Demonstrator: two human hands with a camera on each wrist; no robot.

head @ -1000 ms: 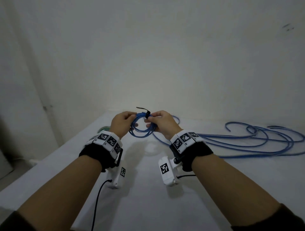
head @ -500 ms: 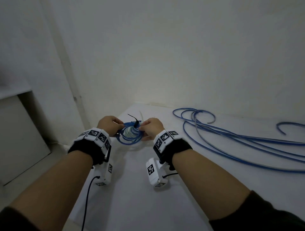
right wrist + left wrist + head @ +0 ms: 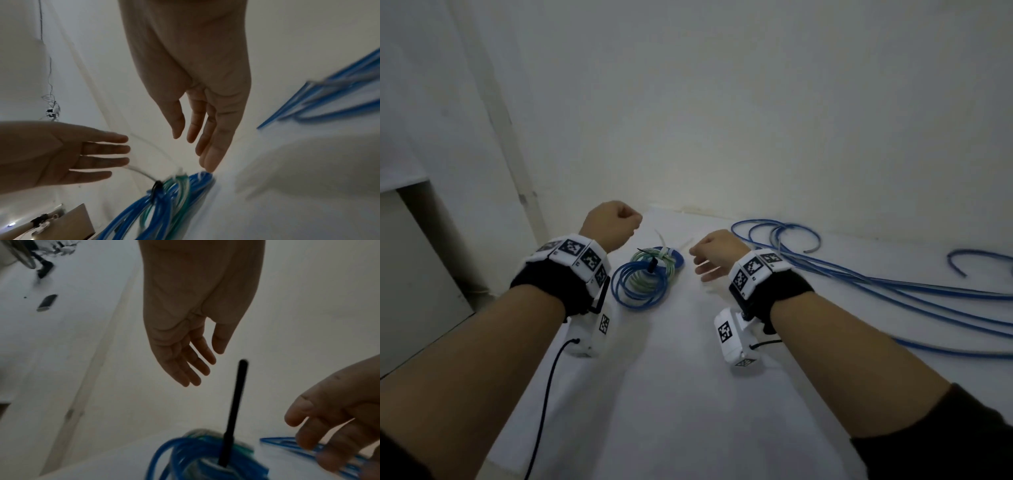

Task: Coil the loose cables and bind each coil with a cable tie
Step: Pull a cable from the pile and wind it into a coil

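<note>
I see both hands empty above the white surface (image 3: 654, 394). The left hand (image 3: 610, 223) hangs with fingers straight and slack, and the right hand (image 3: 714, 251) is spread loosely too. Between them a blue coil (image 3: 642, 287) lies flat, bound by a black cable tie (image 3: 653, 265) whose tail sticks up. It overlaps a green-and-white coil (image 3: 650, 270) and another blue coil (image 3: 674, 257) behind. Loose blue cables (image 3: 876, 291) sprawl to the right, well apart from the coils.
</note>
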